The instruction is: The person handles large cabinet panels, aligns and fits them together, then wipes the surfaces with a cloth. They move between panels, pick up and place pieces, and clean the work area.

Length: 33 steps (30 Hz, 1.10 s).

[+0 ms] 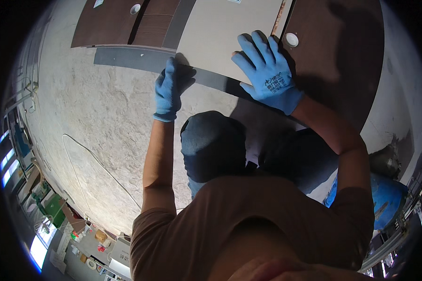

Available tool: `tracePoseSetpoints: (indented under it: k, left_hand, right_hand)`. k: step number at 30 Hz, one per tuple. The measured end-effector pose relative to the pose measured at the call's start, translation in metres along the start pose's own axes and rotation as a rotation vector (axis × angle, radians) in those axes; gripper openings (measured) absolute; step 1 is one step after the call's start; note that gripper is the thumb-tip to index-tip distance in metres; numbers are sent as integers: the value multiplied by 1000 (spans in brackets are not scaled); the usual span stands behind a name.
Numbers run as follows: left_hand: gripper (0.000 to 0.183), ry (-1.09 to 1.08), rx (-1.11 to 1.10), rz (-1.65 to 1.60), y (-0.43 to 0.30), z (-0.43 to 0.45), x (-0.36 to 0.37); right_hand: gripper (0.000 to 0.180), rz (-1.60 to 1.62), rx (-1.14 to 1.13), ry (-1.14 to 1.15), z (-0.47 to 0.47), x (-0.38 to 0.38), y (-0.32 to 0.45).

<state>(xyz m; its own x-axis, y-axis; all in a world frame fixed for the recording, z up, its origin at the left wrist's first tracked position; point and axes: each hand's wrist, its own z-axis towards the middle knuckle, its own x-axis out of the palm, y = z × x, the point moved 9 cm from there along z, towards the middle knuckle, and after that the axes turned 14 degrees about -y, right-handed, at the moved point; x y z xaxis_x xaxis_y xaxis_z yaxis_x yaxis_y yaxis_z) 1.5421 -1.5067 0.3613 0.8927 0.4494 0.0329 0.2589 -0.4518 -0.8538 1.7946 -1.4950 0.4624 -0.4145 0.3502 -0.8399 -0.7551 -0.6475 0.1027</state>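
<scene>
Both of my hands wear blue work gloves. My right hand [267, 72] lies palm down with fingers spread, over the right part of a pale beige board [218, 38]; its fingertips reach the board's right edge, where raw chipboard [278, 19] shows. My left hand [167, 91] is turned on its side at the board's near left corner, beside a dark grey strip [126, 60] along the near edge. Its fingers are partly in shadow, so whether they grip the edge cannot be told. Dark brown panels lie on both sides, the right one [351, 52] with a round white-rimmed hole [292, 39].
The left brown panel [105, 24] has a similar round hole [135, 8]. A pale cable [98, 158] loops over the rough concrete floor [116, 105]. At right stands a blue drum-like object [388, 200]. A green box [54, 210] and clutter lie at lower left.
</scene>
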Motion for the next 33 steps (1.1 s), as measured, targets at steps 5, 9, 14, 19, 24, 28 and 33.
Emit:
tracePoseSetpoints:
  k: [5,9,14,19,24,28,33]
  left_hand:
    - [43,-15,184,110,-15,1,22]
    - [37,8,105,90,-11,5,26]
    - [39,3,60,107,-7,9,23]
    - [33,-20,346,193,-19,-8,41]
    - [89,-467,1008,689,-77,-42,47]
    - [84,-281,1243,1091,-109,-9,102]
    - [67,-282,1327,1167,-123,47,177]
  right_hand:
    - [68,24,55,-59,0,-9,-2]
    - [69,25,102,28,0,-5,-8]
    - [64,75,103,-22,3,-12,-10]
    - [72,113,160,32,1,-8,-12]
    - [82,156,158,-4,1,-16,-16]
    - [94,154,96,33,-1,-15,-19]
    - [82,150,109,-34,3,-17,-20]
